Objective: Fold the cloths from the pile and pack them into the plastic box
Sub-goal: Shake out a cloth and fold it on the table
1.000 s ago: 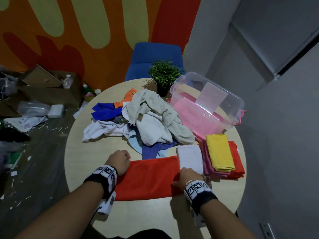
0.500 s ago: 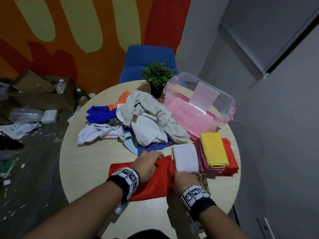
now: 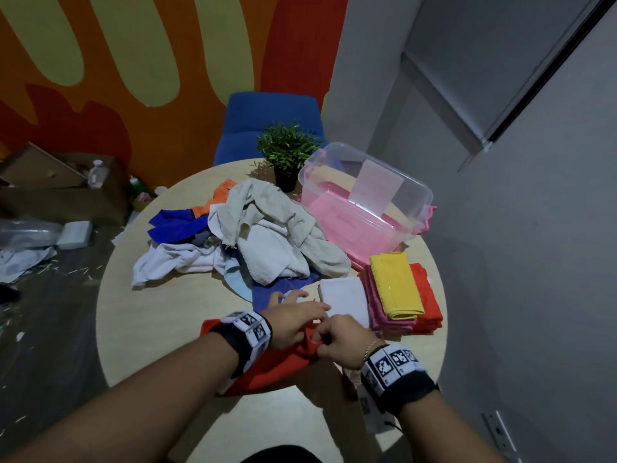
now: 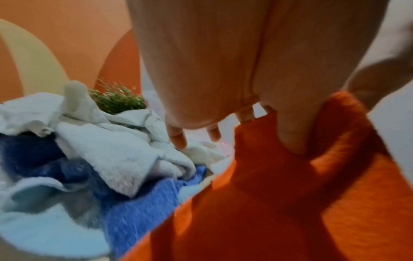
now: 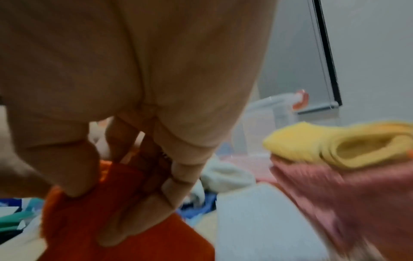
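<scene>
A red cloth (image 3: 267, 369) lies at the near edge of the round table (image 3: 150, 322), doubled over on itself. My left hand (image 3: 310, 315) reaches across it and pinches a raised fold of the red cloth (image 4: 268, 194) between thumb and fingers. Right beside it, my right hand (image 3: 322, 339) pinches the red cloth (image 5: 100, 220) too. The unfolded pile (image 3: 267, 235) of white, beige and blue cloths fills the table's middle. A clear plastic box (image 3: 414, 192) stands open at the back right, with a pink lid under it.
A folded white cloth (image 3: 344, 299) lies just past my hands. Right of it sits a stack with a yellow cloth (image 3: 397, 289) on pink and red ones. A potted plant (image 3: 287, 152) and a blue chair (image 3: 267, 111) are behind. Boxes litter the floor at left.
My left hand has carried the red cloth's left end over to the right, folding it in half. Both hands now meet at the cloth's right end.
</scene>
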